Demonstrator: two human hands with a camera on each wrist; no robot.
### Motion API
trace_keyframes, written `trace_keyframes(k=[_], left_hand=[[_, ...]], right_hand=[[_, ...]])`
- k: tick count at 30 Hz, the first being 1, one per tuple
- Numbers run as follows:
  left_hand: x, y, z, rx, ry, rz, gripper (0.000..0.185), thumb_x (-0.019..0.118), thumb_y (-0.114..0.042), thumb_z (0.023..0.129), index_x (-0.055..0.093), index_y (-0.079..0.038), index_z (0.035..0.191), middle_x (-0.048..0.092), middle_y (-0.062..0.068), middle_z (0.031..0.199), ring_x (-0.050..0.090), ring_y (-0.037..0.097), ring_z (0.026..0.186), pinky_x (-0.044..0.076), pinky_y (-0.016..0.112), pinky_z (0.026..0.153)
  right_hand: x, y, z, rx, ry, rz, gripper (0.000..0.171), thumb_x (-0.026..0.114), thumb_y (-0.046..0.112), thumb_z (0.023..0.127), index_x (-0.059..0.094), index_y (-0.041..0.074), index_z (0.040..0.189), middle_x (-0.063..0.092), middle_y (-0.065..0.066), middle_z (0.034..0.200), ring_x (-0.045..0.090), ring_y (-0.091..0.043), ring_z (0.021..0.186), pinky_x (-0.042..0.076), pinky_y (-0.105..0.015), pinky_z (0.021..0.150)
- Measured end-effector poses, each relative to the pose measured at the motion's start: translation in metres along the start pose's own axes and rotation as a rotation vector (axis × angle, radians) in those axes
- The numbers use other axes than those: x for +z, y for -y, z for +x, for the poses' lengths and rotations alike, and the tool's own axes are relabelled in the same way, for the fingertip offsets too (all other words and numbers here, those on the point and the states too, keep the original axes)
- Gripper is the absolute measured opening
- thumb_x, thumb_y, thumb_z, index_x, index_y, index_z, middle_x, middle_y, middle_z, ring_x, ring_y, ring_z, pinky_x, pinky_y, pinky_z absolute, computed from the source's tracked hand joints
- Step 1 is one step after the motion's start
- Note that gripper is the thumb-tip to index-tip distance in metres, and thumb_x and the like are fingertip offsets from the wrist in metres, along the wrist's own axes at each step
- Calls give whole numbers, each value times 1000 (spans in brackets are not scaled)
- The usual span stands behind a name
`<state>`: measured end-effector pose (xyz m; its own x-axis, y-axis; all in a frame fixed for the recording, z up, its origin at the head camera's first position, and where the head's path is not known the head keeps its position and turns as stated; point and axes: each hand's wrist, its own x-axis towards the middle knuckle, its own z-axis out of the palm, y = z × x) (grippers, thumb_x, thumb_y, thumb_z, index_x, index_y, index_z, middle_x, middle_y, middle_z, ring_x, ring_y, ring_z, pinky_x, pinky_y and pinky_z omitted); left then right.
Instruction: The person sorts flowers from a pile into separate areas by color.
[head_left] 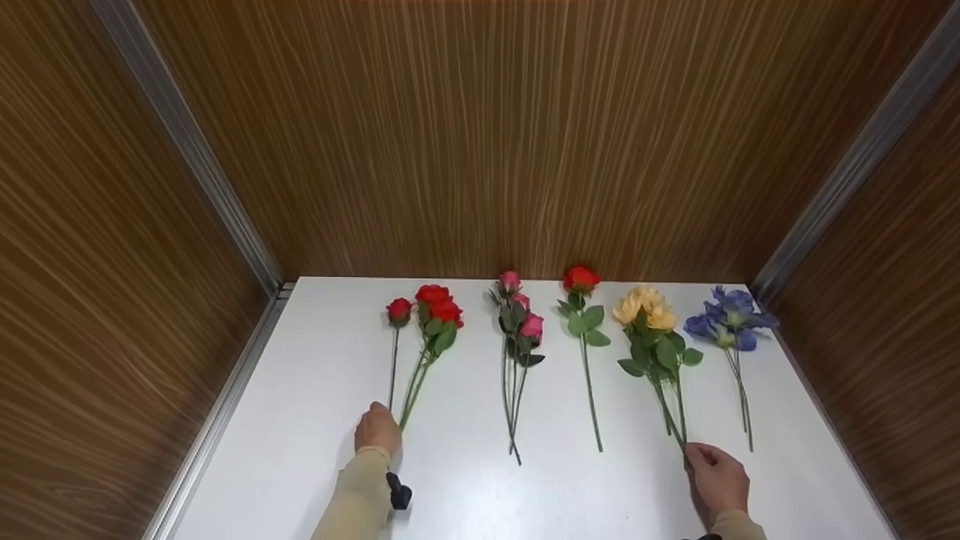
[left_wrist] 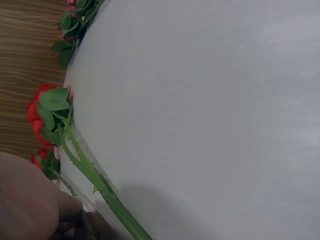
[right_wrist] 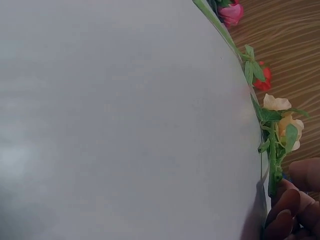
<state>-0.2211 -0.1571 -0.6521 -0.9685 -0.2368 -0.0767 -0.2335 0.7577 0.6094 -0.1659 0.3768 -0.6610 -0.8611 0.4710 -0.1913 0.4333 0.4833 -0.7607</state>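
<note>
The white table (head_left: 585, 495) is smooth, with a glare patch nearer the person than the pink roses (head_left: 521, 319), which serve here as reference. Beyond those roses rises a brown wood-grained back wall (head_left: 480, 135); similar side walls (head_left: 97, 247) stand well to their left and right, meeting it at grey metal rails (head_left: 199, 165). Well to the left of the pink roses lies a slender red rose (head_left: 399, 312); the left hand (head_left: 377, 429) has its fingers curled about the lower part of that stem. Between the red rose and the pink roses lies a pair of red flowers (head_left: 440, 307). To the right of the pink roses come, in order, a single red flower (head_left: 581, 280), the yellow flowers (head_left: 646, 307) and the blue flowers (head_left: 731, 319). The right hand (head_left: 720, 476) pinches the yellow flowers' lower stem between thumb and fingers. The head view alone shows the blue flowers whole, and a black device (head_left: 400, 493) at the left sleeve (head_left: 352, 495). The left wrist view adds a thorn on the red pair's forked stem; whether the left hand touches that stem cannot be told. The right wrist view adds a blunt green stem end (right_wrist: 272, 191) beside the right fingers.
</note>
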Motion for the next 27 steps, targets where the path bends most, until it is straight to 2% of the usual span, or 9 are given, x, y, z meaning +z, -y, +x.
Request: trace_keyframes(k=[6, 13, 18, 22, 27], left_hand=[[-6, 4, -3, -12, -10, -64, 19, 46, -2, 97, 60, 11, 92, 64, 20, 82, 64, 39, 81, 52, 48, 72], [-11, 10, -1, -52, -8, -180, 26, 44, -9, 99, 62, 8, 105, 66, 20, 94, 63, 37, 92, 49, 48, 79], [-18, 11, -1, 8, -33, -214, 23, 47, -8, 98, 63, 8, 102, 65, 16, 89, 62, 33, 88, 49, 47, 78], [-23, 7, -2, 61, -61, -272, 18, 50, -7, 97, 64, 6, 97, 62, 10, 81, 59, 26, 79, 47, 43, 74], [-24, -12, -5, 66, 7, -408, 23, 50, -14, 99, 64, 4, 106, 63, 9, 87, 58, 21, 82, 48, 38, 75]], right_hand=[[1, 2, -1, -18, -21, -12, 45, 57, 38, 96, 63, -2, 116, 66, -14, 99, 57, -31, 98, 42, -46, 85], [-1, -1, 1, -21, -5, 8, 46, 56, 39, 96, 63, -2, 116, 67, -12, 98, 56, -29, 97, 42, -41, 82], [-5, 1, -3, -24, -22, 37, 46, 56, 38, 96, 62, -1, 119, 66, -12, 104, 56, -24, 96, 44, -31, 76], [-8, 14, -13, -46, -26, 71, 42, 56, 35, 97, 62, 1, 120, 64, -11, 106, 55, -17, 91, 46, -23, 70], [-5, 39, -26, -149, -17, 150, 38, 58, 31, 97, 63, 0, 118, 65, -15, 106, 59, -19, 85, 48, -21, 66]])
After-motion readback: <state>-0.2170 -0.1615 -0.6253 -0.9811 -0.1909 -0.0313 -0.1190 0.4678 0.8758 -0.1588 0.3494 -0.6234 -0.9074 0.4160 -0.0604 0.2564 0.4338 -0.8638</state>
